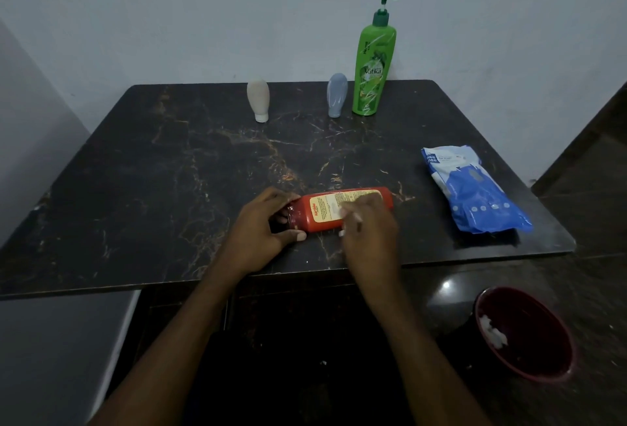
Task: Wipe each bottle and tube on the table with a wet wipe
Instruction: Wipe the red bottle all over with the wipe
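A red bottle (325,211) with a yellow label lies on its side near the front of the dark marble table (152,171). My left hand (264,232) grips its cap end. My right hand (368,232) holds a white wet wipe (349,210) against the bottle's body; most of the wipe is hidden under my fingers. A beige tube (258,99), a grey-blue tube (337,94) and a tall green pump bottle (373,62) stand upright along the far edge.
A blue and white pack of wet wipes (471,188) lies at the table's right side. On the floor at the lower right stands a dark red bin (543,368) with a crumpled white wipe (492,330) inside. A wall rises behind the table.
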`<state>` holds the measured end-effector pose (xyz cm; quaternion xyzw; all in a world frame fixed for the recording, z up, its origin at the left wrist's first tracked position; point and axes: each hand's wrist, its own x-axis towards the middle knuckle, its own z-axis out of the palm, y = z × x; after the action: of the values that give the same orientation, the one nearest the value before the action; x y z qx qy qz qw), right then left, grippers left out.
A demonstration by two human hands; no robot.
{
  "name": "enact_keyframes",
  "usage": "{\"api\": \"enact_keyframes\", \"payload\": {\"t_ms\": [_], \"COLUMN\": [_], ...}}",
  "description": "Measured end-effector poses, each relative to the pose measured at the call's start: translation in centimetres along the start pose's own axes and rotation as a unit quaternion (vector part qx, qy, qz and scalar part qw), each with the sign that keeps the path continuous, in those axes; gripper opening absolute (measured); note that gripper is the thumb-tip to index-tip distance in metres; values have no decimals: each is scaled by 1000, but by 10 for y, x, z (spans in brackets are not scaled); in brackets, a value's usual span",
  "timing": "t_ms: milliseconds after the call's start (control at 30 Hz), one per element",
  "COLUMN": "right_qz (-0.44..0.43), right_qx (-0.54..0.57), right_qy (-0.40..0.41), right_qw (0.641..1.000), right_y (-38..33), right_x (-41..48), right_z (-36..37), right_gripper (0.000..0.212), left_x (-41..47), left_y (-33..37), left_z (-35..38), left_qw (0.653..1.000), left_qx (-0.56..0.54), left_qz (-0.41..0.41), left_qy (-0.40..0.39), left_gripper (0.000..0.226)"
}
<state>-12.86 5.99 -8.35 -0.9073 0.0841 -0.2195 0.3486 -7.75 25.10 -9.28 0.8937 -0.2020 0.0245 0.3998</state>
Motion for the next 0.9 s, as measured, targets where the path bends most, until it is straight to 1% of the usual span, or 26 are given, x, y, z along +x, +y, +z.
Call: {"api": "enact_keyframes", "payload": {"t_ms": [100, 167, 200, 267, 367, 433, 500, 633, 733, 767, 800, 867, 900], "right_qz": [-88, -113, -115, -82, 32, 48, 55, 70, 86, 82, 56, -26, -47], "right_qx": [20, 18, 21, 26, 50, 47, 47, 35, 44, 54, 60, 63, 68], "right_qy": [-42, -61, -58, -48, -6, 53, 88, 81, 36, 15, 0, -12, -16], "right_qw": [995, 992, 991, 995, 998, 996, 993, 994, 995, 995, 997, 998, 996], "right_y": [-24, -27, -24, -12, 17, 35, 46, 42, 23, 16, 8, -1, -1], "right_x": [-22, -28, -26, -16, 6, 15, 18, 16, 9, 3, -3, -16, -19], "right_z": [21, 26, 24, 17, -2, -18, -29, -27, -10, -4, 2, 13, 16], "right_gripper": [18, 21, 20, 18, 14, 11, 12, 13, 15, 16, 15, 14, 13], "left_x": [0, -1, -1, -1, 0, 1, 1, 1, 0, 0, 0, 0, -1], "left_y": [0, 1, 1, 0, -1, -1, 0, 1, 1, 2, 2, 2, 2], "left_z": [0, 0, 0, -1, -1, -1, -1, 0, 0, -1, -1, -1, -1], "left_qw": [1000, 1000, 1000, 1000, 1000, 1000, 1000, 1000, 1000, 1000, 1000, 1000, 1000], "left_qx": [-8, -7, -6, -6, -2, -4, -5, -3, 0, 2, 2, -12, -17], "left_qz": [16, 24, 22, 11, -2, -3, -4, -7, -6, -6, -5, 2, 4], "left_qy": [6, 5, 5, 4, -5, -6, -7, -7, -6, -6, -4, 1, 2], "left_gripper": [65, 64, 65, 67, 68, 68, 68, 68, 68, 68, 68, 66, 66]}}
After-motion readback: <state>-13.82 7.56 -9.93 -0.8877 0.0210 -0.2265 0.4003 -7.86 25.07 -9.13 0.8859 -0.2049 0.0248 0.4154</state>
